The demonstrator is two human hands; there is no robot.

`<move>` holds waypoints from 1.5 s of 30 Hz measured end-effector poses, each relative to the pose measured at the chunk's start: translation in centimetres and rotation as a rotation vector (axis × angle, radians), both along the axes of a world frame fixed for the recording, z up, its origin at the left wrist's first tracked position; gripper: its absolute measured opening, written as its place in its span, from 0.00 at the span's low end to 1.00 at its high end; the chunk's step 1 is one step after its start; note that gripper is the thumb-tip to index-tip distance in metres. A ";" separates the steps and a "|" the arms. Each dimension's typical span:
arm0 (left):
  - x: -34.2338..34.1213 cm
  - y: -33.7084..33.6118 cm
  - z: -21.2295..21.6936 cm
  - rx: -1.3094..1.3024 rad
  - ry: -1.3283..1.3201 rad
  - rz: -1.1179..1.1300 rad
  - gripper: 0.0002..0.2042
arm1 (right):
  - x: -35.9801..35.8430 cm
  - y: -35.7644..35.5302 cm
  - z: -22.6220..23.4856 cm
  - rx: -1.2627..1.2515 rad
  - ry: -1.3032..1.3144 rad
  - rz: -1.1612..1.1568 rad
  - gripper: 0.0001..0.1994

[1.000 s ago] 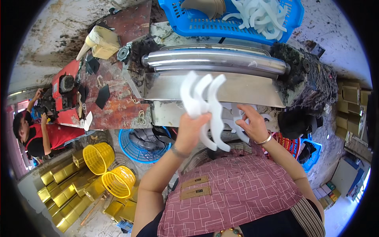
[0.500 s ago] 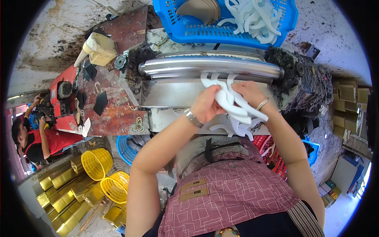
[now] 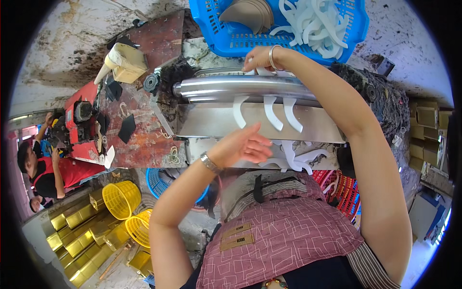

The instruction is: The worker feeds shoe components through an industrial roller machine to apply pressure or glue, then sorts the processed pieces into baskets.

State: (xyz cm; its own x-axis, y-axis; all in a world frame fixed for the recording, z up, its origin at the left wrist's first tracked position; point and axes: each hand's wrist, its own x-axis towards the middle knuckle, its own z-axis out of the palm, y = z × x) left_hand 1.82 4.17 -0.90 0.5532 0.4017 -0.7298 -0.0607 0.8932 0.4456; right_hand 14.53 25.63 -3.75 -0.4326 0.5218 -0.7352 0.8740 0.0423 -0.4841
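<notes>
Three curved white strips stick out toward me from under a shiny steel roller, above a sloping metal plate. My right hand reaches over the roller to its far side. Its fingers are closed on the end of a white curved strip, partly hidden by the hand, and other white ends show beside it. In front of the plate hovers my left hand, fingers apart and holding nothing. Below it, more curved white pieces lie in a loose heap on the near ledge.
Behind the roller stands a blue basket with brown curved sheets and many white strips. A scuffed red board to the left carries dark scraps and a cream container. Yellow baskets stand on the floor; a person works at far left.
Both hands held a bundle of white strips before the roller. The strips now lie at the roller; my right hand has moved over to the far side, and my left has let go and drawn back.
</notes>
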 end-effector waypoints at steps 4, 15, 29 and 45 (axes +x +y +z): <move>2.2 2.0 0.9 -0.110 -0.559 0.432 0.35 | 1.4 -5.4 4.2 0.766 0.571 0.119 0.11; 2.9 3.9 -0.7 -0.173 -0.484 0.295 0.12 | 5.0 -19.5 3.4 1.156 0.869 0.143 0.06; 6.0 -0.4 -3.2 -0.269 -0.367 0.479 0.11 | 8.3 -21.4 1.2 0.694 0.984 -0.059 0.13; 5.2 -5.4 -1.5 0.095 0.054 0.212 0.13 | 6.1 -17.2 6.9 0.860 0.822 -0.171 0.20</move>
